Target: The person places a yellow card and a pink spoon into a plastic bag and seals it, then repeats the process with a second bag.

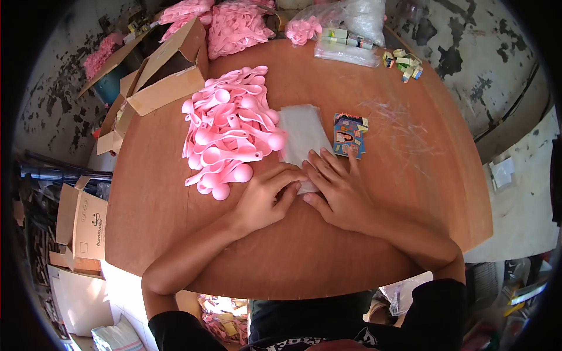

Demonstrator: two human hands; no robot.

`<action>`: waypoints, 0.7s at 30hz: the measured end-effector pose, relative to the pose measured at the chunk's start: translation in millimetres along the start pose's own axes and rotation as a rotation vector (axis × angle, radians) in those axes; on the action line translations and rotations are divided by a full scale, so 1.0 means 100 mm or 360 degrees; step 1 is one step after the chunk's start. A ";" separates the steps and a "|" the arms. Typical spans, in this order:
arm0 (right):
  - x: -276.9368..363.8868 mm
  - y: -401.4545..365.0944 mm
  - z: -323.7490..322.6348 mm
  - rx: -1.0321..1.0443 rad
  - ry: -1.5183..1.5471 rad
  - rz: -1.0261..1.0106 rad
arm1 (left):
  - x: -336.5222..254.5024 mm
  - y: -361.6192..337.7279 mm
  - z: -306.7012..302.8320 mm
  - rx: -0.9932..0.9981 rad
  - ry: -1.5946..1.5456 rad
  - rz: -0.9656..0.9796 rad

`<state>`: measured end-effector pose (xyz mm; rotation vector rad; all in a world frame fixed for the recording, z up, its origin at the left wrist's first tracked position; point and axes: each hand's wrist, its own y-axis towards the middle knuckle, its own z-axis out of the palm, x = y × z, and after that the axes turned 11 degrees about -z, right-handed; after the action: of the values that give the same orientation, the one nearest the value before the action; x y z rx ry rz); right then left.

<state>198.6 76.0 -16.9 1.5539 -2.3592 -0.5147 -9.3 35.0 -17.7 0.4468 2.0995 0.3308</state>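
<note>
A stack of clear plastic bags (305, 127) lies flat on the table in front of me. My left hand (268, 196) is closed at its near end, thumb and fingertips pinching the edge of a bag. Across the stack's lower right side, my right hand (342, 193) rests with its fingers spread. Just beyond my right fingertips is a small pile of blue printed cards (349, 137). Left of the bags is a heap of pink plastic measuring spoons (234, 126), some close to my left hand.
The wooden table (421, 193) has an open cardboard box (167, 88) at its back left. Bags of pink pieces (240, 29) line the back. Small label rolls (404, 63) and a pack of clear bags (346, 54) sit back right. Transparent strips (401, 126) lie to the right.
</note>
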 end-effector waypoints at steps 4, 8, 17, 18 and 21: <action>0.00 0.00 -0.01 0.0060 0.0031 0.0023 | -0.01 0.01 -0.01 0.0010 0.0011 -0.0045; -0.04 0.01 -0.02 -0.0113 0.0189 0.0102 | 0.03 0.00 -0.02 0.0008 0.0104 -0.0031; -0.05 0.04 -0.06 -0.0313 0.0148 0.0018 | -0.04 -0.01 0.03 -0.0049 0.0464 0.0089; -0.04 0.04 -0.08 -0.0268 0.0157 -0.0045 | -0.04 -0.01 0.02 -0.0051 0.0462 0.0088; -0.03 0.02 -0.09 -0.0179 0.0311 -0.0378 | -0.04 0.00 -0.03 -0.0261 0.0432 0.0074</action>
<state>202.0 78.5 -8.5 1.7557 -1.9812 -0.5101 -10.4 32.9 -13.3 0.3697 2.3039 0.6149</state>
